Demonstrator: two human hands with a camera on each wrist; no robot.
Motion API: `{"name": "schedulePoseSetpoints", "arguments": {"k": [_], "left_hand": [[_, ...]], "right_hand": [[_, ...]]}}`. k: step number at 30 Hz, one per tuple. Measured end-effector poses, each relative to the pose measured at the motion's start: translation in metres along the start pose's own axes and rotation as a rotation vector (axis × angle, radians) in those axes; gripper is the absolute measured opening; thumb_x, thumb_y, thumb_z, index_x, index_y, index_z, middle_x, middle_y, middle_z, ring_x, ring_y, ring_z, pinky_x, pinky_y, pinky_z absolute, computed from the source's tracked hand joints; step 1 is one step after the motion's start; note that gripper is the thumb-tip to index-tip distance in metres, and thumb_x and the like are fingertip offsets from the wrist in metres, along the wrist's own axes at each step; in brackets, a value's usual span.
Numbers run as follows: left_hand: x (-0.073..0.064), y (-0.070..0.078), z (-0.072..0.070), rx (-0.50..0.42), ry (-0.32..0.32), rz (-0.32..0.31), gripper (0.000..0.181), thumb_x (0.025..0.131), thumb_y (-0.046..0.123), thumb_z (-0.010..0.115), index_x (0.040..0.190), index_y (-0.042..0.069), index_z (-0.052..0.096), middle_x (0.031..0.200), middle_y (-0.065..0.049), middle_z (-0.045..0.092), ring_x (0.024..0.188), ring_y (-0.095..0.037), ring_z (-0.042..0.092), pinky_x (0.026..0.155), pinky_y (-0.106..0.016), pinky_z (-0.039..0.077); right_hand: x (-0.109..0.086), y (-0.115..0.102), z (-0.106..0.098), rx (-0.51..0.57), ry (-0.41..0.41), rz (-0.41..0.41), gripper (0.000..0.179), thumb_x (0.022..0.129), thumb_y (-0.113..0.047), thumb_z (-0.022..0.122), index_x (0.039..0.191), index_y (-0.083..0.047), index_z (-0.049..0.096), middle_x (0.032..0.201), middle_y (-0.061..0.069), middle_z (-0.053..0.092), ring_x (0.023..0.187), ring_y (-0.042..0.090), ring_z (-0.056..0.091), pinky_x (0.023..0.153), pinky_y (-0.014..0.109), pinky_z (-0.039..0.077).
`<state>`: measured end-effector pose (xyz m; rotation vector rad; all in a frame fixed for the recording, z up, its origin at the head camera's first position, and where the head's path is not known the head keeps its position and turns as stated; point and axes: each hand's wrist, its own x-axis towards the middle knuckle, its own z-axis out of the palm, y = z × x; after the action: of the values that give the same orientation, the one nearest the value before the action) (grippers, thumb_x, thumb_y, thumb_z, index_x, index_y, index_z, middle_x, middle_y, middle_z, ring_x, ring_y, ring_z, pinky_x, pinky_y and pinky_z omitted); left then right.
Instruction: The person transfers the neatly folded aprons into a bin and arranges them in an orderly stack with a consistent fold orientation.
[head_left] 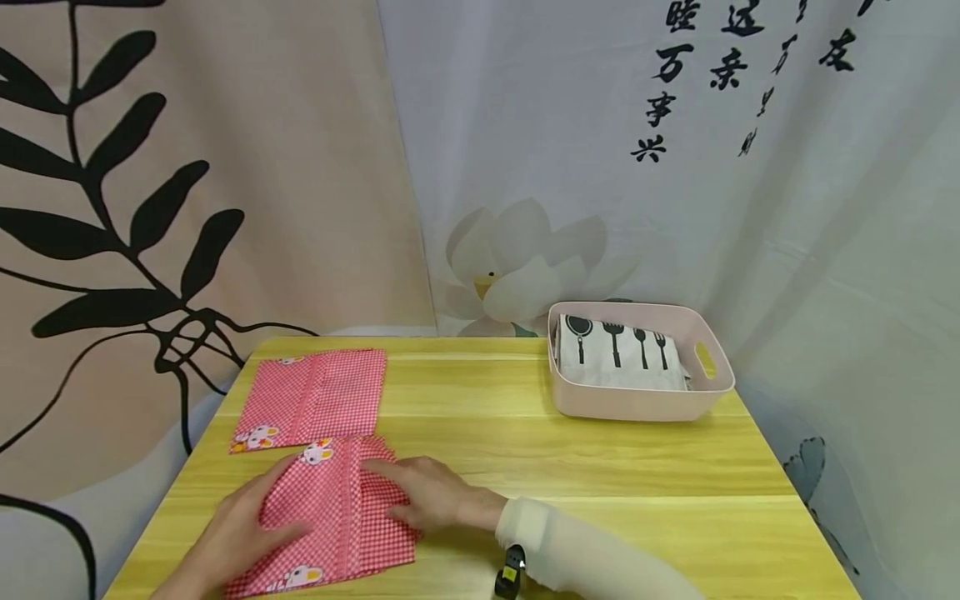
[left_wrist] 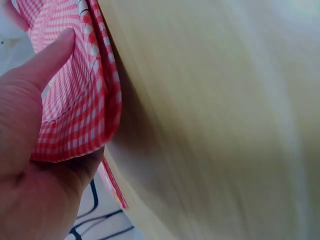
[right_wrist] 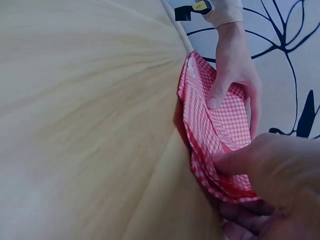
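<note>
On wd tbl [head_left: 637, 475] | prtd drapes [head_left: 525, 125] bhnd | L fingers [head_left: 273, 477], R fingers [head_left: 388, 469] clamped on chk cloth [head_left: 343, 510]

Head cam: high, looks fwd & down, furthest off, gets most of table [head_left: 465, 400] + curtain [head_left: 525, 125]. L wrist cam: v. close, looks past L hand [left_wrist: 30, 180] along table, tilted sideways. R wrist cam: close & low, also tilted, faces past R hand [right_wrist: 285, 175] twd L hand. All 3 share nearer red cloth [head_left: 330, 508]
</note>
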<state>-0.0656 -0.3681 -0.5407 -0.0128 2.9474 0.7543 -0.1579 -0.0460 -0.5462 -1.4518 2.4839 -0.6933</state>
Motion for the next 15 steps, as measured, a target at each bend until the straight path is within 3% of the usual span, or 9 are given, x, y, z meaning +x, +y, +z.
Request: {"name": "schedulePoseSetpoints", "arguments": {"k": [3,8,12,15], "left_hand": [[0.005,0.006,0.003,-0.028,-0.025,0.002,0.115,0.088,0.059,0.094,0.174,0.007,0.038,0.163,-0.035,0.056,0.144,-0.06,0.06,0.109,-0.079,0.056],[0.012,0.017,0.006,-0.069,-0.038,-0.009,0.113,0.088,0.05,0.096,0.176,0.011,0.037,0.166,-0.035,0.054,0.147,-0.059,0.059,0.113,-0.079,0.054],[0.016,0.025,0.01,-0.089,-0.019,0.01,0.109,0.088,0.042,0.098,0.176,0.015,0.039,0.166,-0.032,0.057,0.146,-0.058,0.061,0.114,-0.078,0.054],[0.02,0.031,0.013,-0.097,-0.006,0.032,0.107,0.088,0.038,0.099,0.175,0.015,0.041,0.166,-0.031,0.057,0.147,-0.058,0.06,0.117,-0.079,0.051]], "right_hand": [[-0.006,0.006,-0.004,0.067,0.012,-0.001,0.079,0.104,-0.013,0.08,0.174,-0.024,0.045,0.152,0.003,0.076,0.081,-0.004,0.06,0.087,0.011,0.054],[-0.015,0.017,-0.009,0.164,0.046,0.027,0.071,0.103,-0.006,0.077,0.169,-0.021,0.053,0.163,0.0,0.068,0.073,0.0,0.057,0.093,0.012,0.055],[-0.023,0.025,-0.012,0.224,0.078,0.064,0.067,0.103,-0.004,0.077,0.165,-0.02,0.058,0.163,0.0,0.067,0.102,0.004,0.073,0.112,0.021,0.057],[-0.029,0.031,-0.015,0.261,0.096,0.099,0.067,0.102,-0.003,0.077,0.164,-0.02,0.059,0.163,0.0,0.068,0.129,0.006,0.07,0.121,0.027,0.054]]}}
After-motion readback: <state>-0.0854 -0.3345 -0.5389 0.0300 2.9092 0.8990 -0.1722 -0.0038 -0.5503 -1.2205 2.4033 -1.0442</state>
